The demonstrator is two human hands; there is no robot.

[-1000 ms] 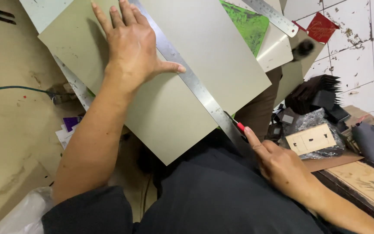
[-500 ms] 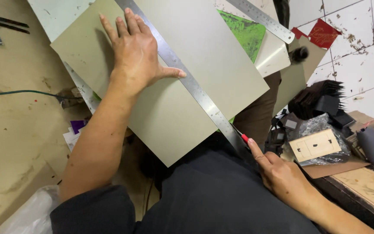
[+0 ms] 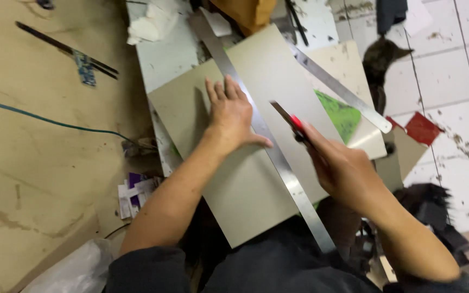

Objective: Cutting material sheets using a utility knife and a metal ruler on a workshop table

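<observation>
Flat across the person's lap and partly over a white board, lies a large grey-green sheet of stiff card [image 3: 245,184], with a long steel ruler [image 3: 270,146] laid diagonally over it from the upper left toward the lower right. Left hand [image 3: 233,116] pressed palm-down on the card just beside the ruler's left edge, fingers [image 3: 216,89] spread and flat, thumb reaching toward the steel, clamping rather than gripping. Right hand [image 3: 340,168] closed around a red-and-black utility knife [image 3: 290,123], blade end pointing up along the right side of the ruler, seemingly just above the card; contact with the surface cannot be told. Judged by look: light, rigid, smooth card, likely to slide under the ruler unless held down firmly, and likely to crease if lifted by one corner; best held flat by broad palm pressure near the cut line, or carried by two opposite edges. Steel ruler thin, slick, prone to skating sideways. Nearby: a second metal ruler [image 3: 343,89] over a green cutting mat [image 3: 340,114], a red scrap [image 3: 422,128] on the tiled floor [image 3: 457,81], a thin cable [image 3: 44,120] across the brown desk [image 3: 39,179]. Compared with half a second earlier: knife hand moved from the near, lower end of the ruler up to about its middle, left hand kept planted on the card, camera view shifted so more of the far clutter shows.
</observation>
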